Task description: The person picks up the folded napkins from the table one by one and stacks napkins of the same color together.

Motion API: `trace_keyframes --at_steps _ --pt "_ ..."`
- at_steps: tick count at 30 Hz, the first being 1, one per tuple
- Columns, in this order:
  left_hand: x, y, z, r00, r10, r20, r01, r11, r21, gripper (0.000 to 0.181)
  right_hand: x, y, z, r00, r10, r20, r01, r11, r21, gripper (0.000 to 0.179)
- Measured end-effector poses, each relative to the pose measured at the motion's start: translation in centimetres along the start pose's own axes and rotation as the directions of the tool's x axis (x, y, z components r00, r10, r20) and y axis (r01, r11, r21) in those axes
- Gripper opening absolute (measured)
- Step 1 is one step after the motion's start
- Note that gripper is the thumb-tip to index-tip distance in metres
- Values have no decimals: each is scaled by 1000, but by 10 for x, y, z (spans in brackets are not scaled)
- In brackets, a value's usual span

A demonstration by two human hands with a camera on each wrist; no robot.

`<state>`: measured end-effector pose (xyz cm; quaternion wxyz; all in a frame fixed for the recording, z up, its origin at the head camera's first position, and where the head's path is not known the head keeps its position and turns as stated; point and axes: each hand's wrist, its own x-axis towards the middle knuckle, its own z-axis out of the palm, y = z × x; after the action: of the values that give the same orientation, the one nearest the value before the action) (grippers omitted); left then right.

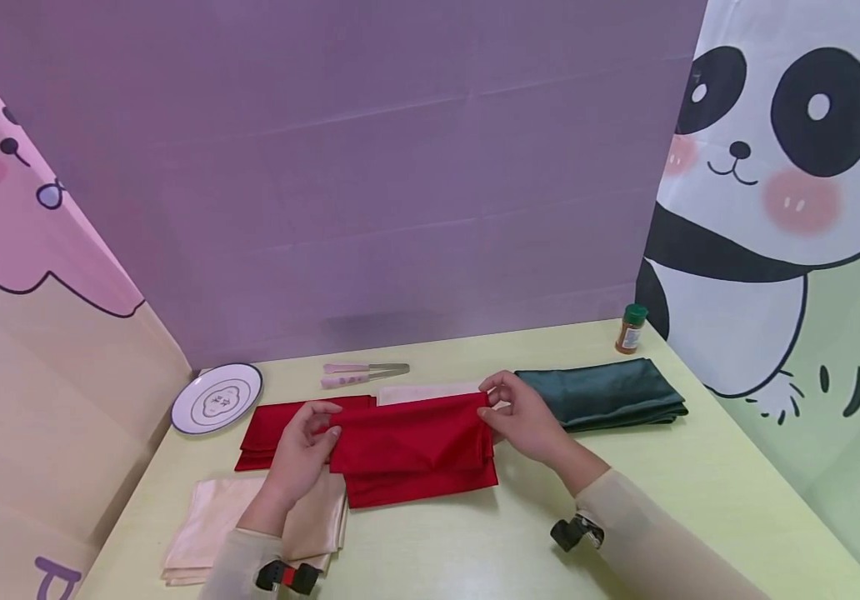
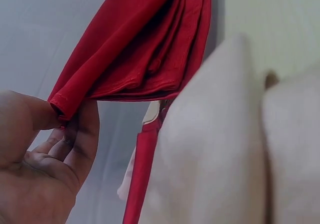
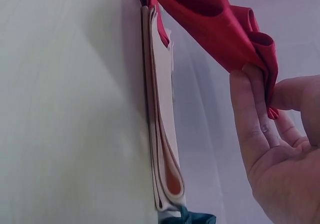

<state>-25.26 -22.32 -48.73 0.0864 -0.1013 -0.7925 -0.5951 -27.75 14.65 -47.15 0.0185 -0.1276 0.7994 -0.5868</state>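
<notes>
Both hands hold a folded red cloth [image 1: 415,442] in the air over the middle of the table. My left hand [image 1: 301,454] pinches its left upper corner between thumb and fingers. At the opposite corner, the right hand [image 1: 523,417] pinches the folded edge the same way. In the left wrist view the layers of the red cloth [image 2: 135,48] hang loosely from the fingers. The right wrist view shows the cloth's [image 3: 215,28] rolled folds at the thumb. Behind it to the left lies another folded red cloth [image 1: 268,425], partly covered.
Pale pink folded cloths [image 1: 205,517] lie front left, under the left forearm. A dark green folded cloth [image 1: 602,392] lies right. A pale folded cloth [image 3: 165,98] sits behind the held one. Further back are a white plate [image 1: 197,408], pink-handled tongs [image 1: 355,375] and a green-capped spice jar [image 1: 631,329].
</notes>
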Motion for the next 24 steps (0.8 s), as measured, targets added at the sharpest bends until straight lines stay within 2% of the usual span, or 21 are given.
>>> trace_keyframes --at_steps 15,24 --pt "9 -3 -24 999 -13 -37 15 998 59 31 18 -9 23 1000 -4 8 4 999 47 35" --pt "11 2 -34 995 -70 -75 72 997 34 32 28 -13 38 1000 13 5 -13 997 75 33"
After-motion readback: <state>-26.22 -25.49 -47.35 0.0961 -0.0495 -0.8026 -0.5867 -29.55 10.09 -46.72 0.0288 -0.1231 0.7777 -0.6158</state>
